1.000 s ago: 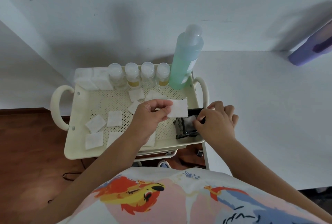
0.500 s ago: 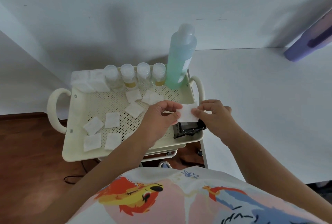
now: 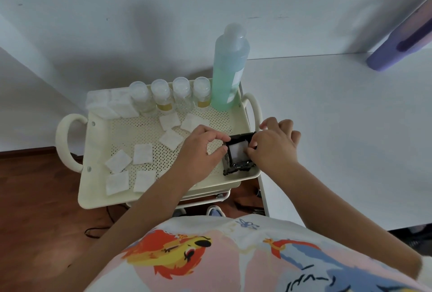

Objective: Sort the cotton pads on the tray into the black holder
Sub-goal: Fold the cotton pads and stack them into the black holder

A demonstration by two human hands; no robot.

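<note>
Black holder (image 3: 238,166): stands at the near right corner of the cream tray (image 3: 161,195), just inside the right rim, open side up

Pad in holder (image 3: 237,151): a white cotton pad lies in the holder's opening, framed by the black walls

Left hand (image 3: 201,149): reaches over the tray, thumb and forefinger curled and meeting the left edge of the holder; I cannot tell whether they pinch the holder wall or the pad's edge

Right hand (image 3: 272,145): comes in from the table side, fingers curled, fingertips down at the right edge of the pad inside the holder; the grip itself is too small to make out

Loose pads: seven or so white squares lie flat on the perforated tray floor, three toward the middle back near the bottles, such as one (image 3: 170,121), and four nearer the front left, such as one (image 3: 117,183); all apart from the holder

Pad stack (image 3: 109,104): a heap of white pads sits in the far left corner of the tray

Small bottles (image 3: 161,97): four clear capped bottles stand in a row along the back rim, two showing yellow liquid

Tall bottle (image 3: 230,69): a green-filled bottle stands upright at the far right corner

Table (image 3: 339,128): white, just beside the tray on the right
</note>
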